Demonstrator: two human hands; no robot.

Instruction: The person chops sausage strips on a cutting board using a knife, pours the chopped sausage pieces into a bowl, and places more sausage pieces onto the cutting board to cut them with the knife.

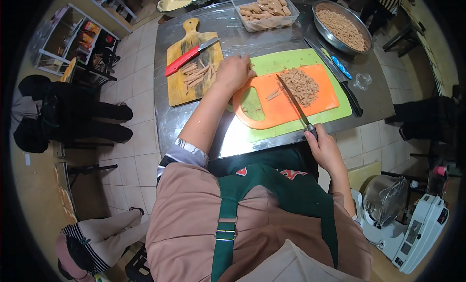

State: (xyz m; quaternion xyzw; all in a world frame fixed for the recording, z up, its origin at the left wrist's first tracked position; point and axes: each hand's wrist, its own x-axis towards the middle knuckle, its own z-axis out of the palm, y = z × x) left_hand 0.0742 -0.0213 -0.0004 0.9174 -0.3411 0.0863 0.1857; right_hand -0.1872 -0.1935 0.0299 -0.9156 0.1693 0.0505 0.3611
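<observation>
My right hand (324, 147) is closed on the black handle of a knife (294, 101). Its blade crosses an orange cutting board (272, 118), beside a heap of finely chopped brown sausage (301, 85). A few uncut sausage strips (273, 95) lie left of the blade. My left hand (235, 72) is at the orange board's upper left corner, fingers bent and apart, fingertips partly hidden; I see nothing held in it. Just left, a wooden board (177, 94) bears more sausage strips (196, 77) and a red-handled knife (187, 58).
A green board (272, 64) lies under the orange one. Behind are a plastic tub of sausages (264, 24) and a metal bowl of chopped sausage (342, 27). Another black-handled knife (347, 90) lies right, near a blue-handled tool (341, 67). Other people stand around the steel table (167, 124).
</observation>
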